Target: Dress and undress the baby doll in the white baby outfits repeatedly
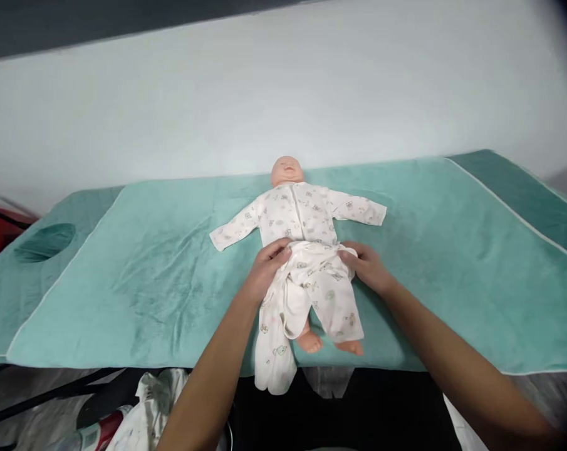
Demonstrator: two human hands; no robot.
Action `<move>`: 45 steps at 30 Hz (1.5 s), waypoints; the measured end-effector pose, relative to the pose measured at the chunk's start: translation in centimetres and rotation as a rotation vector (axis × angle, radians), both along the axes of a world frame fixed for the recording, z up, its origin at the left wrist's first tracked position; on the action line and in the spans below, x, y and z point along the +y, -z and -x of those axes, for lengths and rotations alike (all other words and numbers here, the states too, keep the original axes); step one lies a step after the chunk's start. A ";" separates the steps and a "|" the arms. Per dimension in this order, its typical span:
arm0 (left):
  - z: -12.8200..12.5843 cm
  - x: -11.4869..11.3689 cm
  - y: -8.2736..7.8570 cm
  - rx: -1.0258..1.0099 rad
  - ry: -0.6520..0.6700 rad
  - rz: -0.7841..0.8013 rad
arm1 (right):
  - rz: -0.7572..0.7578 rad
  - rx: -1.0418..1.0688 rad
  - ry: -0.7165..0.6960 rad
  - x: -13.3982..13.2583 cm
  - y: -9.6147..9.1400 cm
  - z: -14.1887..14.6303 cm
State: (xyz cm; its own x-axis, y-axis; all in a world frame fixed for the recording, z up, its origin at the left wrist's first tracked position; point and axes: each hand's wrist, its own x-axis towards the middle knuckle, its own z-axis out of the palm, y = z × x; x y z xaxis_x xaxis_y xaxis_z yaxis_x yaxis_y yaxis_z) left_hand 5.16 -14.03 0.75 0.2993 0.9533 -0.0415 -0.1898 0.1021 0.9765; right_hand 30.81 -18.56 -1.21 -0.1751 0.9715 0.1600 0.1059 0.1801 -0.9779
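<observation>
In the head view, your left hand [268, 266] is pinching the left side of the pants [330, 294] at the waist, thumb above and fingers partly hidden in the cloth. Your right hand [366, 266] is pinching the right side of the same waist between thumb and fingers.

The pants are lying over the lower body of the doll [287, 169], just on the near side of its shirt [295, 213]. The left pant leg is hanging over the near edge of the bed [170, 269]. The left foot [310, 341] is showing between the two pant legs; the right foot [351, 346] is protruding from the right hem.

The doll is lying face up at mid-bed, head toward the far wall [264, 94], sleeves spreading left and right. A hole [46, 242] is showing at the bed's left end. A printed cloth [146, 401] is lying below the near edge, on the left.
</observation>
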 end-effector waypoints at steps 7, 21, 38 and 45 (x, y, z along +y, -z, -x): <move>-0.2 -1.5 -0.4 0.004 -0.007 0.029 | -0.121 -0.490 -0.212 0.8 -7.6 3.6; 1.9 -4.7 0.2 -0.141 -0.024 0.090 | 0.391 0.424 -0.470 5.5 -3.9 6.8; -0.6 -3.5 -1.6 -0.146 -0.352 0.095 | 0.271 0.065 -0.955 3.9 -5.0 6.9; 1.8 -5.0 -1.2 0.039 0.026 0.138 | 0.425 0.529 -0.498 3.8 -3.4 7.7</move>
